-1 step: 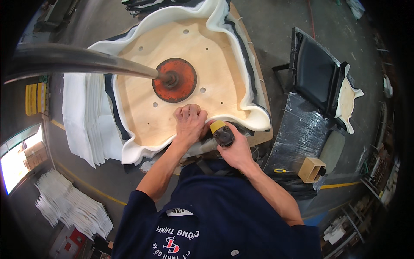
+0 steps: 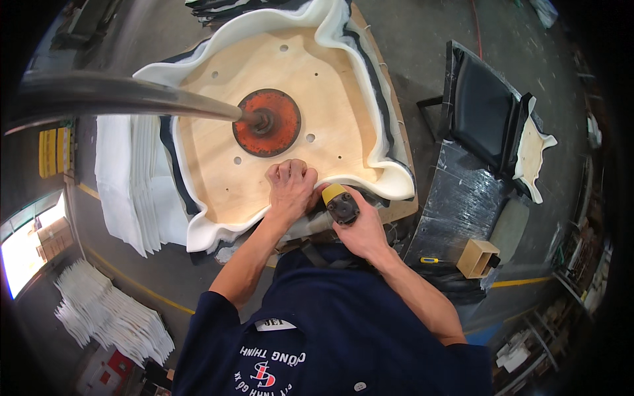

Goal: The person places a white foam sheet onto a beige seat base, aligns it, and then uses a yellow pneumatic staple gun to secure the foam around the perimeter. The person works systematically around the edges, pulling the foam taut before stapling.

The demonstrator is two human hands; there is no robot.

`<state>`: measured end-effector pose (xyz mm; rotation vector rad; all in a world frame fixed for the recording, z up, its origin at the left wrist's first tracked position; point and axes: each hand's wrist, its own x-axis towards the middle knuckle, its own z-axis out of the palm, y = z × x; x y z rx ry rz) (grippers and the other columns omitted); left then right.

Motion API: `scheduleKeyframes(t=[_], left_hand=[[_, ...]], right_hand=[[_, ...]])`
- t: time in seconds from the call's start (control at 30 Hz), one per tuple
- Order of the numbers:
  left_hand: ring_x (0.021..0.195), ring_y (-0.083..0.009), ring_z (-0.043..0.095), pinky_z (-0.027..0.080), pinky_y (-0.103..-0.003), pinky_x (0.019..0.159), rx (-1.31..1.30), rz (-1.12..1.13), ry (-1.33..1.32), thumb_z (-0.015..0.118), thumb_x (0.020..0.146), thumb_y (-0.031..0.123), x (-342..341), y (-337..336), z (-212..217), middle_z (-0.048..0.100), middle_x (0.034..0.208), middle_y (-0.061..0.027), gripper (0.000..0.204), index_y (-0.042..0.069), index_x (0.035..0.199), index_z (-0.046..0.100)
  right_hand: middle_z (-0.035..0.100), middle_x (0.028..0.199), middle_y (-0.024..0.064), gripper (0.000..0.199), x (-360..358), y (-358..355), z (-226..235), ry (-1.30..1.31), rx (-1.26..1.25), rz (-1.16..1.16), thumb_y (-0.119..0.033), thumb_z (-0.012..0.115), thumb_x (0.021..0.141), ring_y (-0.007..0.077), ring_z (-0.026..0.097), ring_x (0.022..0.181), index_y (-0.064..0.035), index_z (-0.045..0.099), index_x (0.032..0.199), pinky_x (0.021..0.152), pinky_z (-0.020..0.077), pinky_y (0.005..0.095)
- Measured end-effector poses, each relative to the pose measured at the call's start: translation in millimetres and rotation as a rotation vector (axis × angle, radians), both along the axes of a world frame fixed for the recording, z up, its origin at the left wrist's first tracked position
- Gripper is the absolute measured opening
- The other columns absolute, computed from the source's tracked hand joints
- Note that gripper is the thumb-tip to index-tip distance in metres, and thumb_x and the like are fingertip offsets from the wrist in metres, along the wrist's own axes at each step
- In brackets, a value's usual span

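On the left hand (image 2: 290, 195) the fingers (image 2: 284, 171) are tightly curled, knuckles up, over the near edge of a thick, white, foam-like padding rim (image 2: 396, 189); I cannot tell what they pinch beneath. Just beside it, the right hand (image 2: 365, 233) is wrapped firmly around a compact yellow-and-black power tool (image 2: 341, 206), whose nose is hidden. Good handling here would likely mean seating the tool squarely, tensioning the layers evenly and keeping the left fingers clear of its nose. The rim rises in soft waves around a pale, smooth wooden panel (image 2: 205, 125) dotted with round holes. Outside it shows a dark, flexible cover layer (image 2: 169, 145). A worn red disc (image 2: 285, 137) on a glossy metal rod (image 2: 165, 92) sits at the panel's middle, all over a brown wooden surface (image 2: 401, 211) before the person.
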<state>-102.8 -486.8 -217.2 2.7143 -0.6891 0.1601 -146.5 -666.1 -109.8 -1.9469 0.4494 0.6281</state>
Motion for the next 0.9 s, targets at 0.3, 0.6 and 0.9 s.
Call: scheduleKeyframes(t=[0.3,0.6,0.9], left_hand=[[0.107,-0.0303,0.047,0.032,-0.048,0.092,0.005,-0.001,-0.014,0.074,0.077,0.028,-2,-10,12,0.053,0.107,-0.0094,0.027,0.011,0.095,0.062],[0.115,-0.0304,0.054,0.036,-0.050,0.099,0.121,0.232,0.097,0.070,0.087,0.035,-40,-12,65,0.061,0.112,-0.0113,0.041,0.008,0.118,0.064],[0.119,-0.0293,0.054,0.034,-0.048,0.104,0.328,0.431,0.179,0.075,0.086,0.035,-152,77,91,0.063,0.118,-0.0105,0.053,0.007,0.129,0.060]], right_hand=[[0.073,0.093,0.0184,0.041,19,-12,-11,-0.068,0.011,0.034,-0.007,0.067,0.079,0.0269,0.073,0.073,-0.0012,0.063,0.119,0.069,0.0565,0.0388],[0.073,0.107,0.0163,0.070,-65,-36,-3,-0.106,0.264,-0.027,-0.001,0.071,0.079,0.0260,0.071,0.100,-0.0057,0.051,0.146,0.088,0.0556,0.0363],[0.067,0.126,0.0133,0.066,-79,-55,-67,-0.514,0.286,-0.050,0.002,0.069,0.079,0.0204,0.064,0.116,0.0012,0.053,0.143,0.102,0.0493,0.0335]])
